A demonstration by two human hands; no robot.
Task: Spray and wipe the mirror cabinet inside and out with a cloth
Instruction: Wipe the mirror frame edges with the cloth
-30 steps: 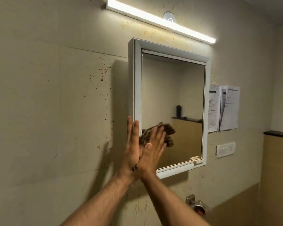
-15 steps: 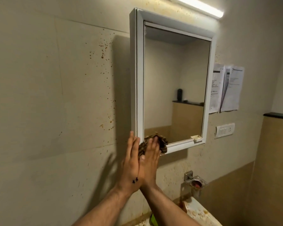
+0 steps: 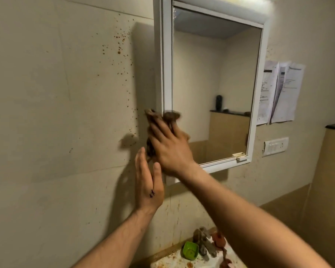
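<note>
The white-framed mirror cabinet (image 3: 258, 78) hangs on the beige wall with its door closed. My right hand (image 3: 167, 145) presses a dark brown cloth (image 3: 155, 116) against the cabinet's lower left corner, and the cloth wraps over the left edge of the frame. Its fingers lie spread over the cloth. My left hand (image 3: 148, 182) is held flat and upright just below and to the left, with straight fingers and nothing in it. No spray bottle is in view.
Brown splatter dots the wall (image 3: 66, 93) left of the cabinet. Papers (image 3: 282, 93) and a switch plate (image 3: 276, 146) are on the wall to the right. Below are a stained sink (image 3: 174, 261), a tap (image 3: 204, 240) and a green object (image 3: 190, 250).
My right hand has carried the cloth from the mirror's lower edge up and left onto the frame's left side. My left hand has dropped below it. The view has tilted down.
</note>
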